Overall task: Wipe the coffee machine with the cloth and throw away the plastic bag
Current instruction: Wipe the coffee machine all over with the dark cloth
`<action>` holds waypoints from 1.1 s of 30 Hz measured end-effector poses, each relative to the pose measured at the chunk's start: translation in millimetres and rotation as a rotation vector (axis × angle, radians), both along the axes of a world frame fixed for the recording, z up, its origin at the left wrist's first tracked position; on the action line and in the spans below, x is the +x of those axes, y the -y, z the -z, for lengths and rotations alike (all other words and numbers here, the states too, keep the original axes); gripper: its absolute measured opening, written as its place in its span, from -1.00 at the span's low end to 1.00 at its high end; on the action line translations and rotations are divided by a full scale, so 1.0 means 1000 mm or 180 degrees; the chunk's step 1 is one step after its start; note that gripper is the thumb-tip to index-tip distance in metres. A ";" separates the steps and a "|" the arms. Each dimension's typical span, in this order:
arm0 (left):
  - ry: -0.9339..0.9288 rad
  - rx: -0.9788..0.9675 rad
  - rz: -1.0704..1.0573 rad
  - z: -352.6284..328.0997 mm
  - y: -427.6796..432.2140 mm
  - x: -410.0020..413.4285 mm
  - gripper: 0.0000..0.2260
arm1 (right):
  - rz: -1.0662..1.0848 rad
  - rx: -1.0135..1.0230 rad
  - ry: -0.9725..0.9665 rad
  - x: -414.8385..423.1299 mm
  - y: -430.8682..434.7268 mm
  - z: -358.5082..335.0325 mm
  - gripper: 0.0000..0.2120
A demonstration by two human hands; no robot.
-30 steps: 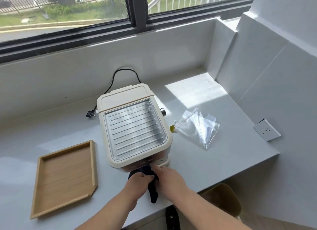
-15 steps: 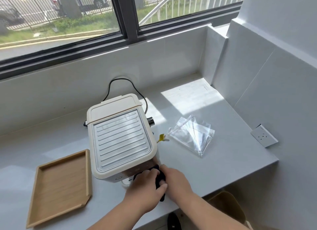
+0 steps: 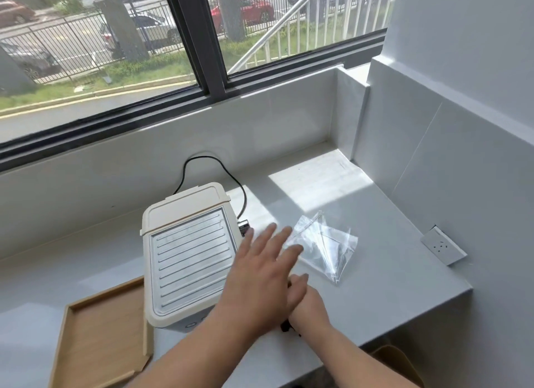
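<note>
The cream coffee machine [image 3: 187, 257] with a ribbed metal top stands on the white counter [image 3: 384, 295]. A clear plastic bag [image 3: 326, 246] lies flat to its right. My left hand [image 3: 260, 272] stretches out with spread, straight fingers over the machine's right side, its fingertips at the bag's left edge; contact is unclear. My right hand [image 3: 309, 304] sits near the counter's front edge, partly under the left hand, and holds the dark cloth [image 3: 286, 327], of which only a small bit shows below the wrist.
A wooden tray [image 3: 101, 338] lies left of the machine. The black power cord [image 3: 202, 159] loops behind the machine to the back wall. A wall socket [image 3: 445, 244] is on the right wall, and a tan seat [image 3: 396, 361] shows below the counter edge.
My left hand let go of the cloth, opened and moved up and right toward the bag. My right hand keeps the cloth. The view tilted up and shifted.
</note>
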State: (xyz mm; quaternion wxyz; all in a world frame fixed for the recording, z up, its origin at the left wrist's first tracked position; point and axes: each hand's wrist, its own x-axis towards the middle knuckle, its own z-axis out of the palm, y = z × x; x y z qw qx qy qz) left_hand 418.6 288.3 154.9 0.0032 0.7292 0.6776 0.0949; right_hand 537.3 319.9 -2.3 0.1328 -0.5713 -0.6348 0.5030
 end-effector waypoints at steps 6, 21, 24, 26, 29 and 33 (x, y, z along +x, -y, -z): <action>0.0538 -0.0449 -0.0852 -0.016 -0.013 -0.078 -0.33 | 0.0032 -0.0393 0.0171 -0.015 -0.018 -0.003 -0.85; 0.0321 -0.0306 -0.1440 -0.004 -0.006 -0.117 -0.34 | 0.0405 -0.1173 -0.0231 -0.045 -0.070 0.010 -0.82; 0.0342 -0.0323 -0.1449 -0.004 -0.006 -0.117 -0.35 | 0.0491 -0.1583 -0.0537 -0.053 -0.088 0.010 -0.84; 0.0343 -0.0335 -0.1453 -0.004 -0.006 -0.118 -0.36 | 0.0787 -0.2040 -0.0929 -0.057 -0.099 0.009 -0.85; 0.0348 -0.0339 -0.1464 -0.004 -0.006 -0.118 -0.36 | 0.0895 -0.2480 -0.1283 -0.058 -0.113 0.008 -0.76; 0.0330 -0.0338 -0.1469 -0.002 -0.007 -0.117 -0.37 | 0.0552 -0.2464 -0.1196 -0.065 -0.129 0.008 -0.76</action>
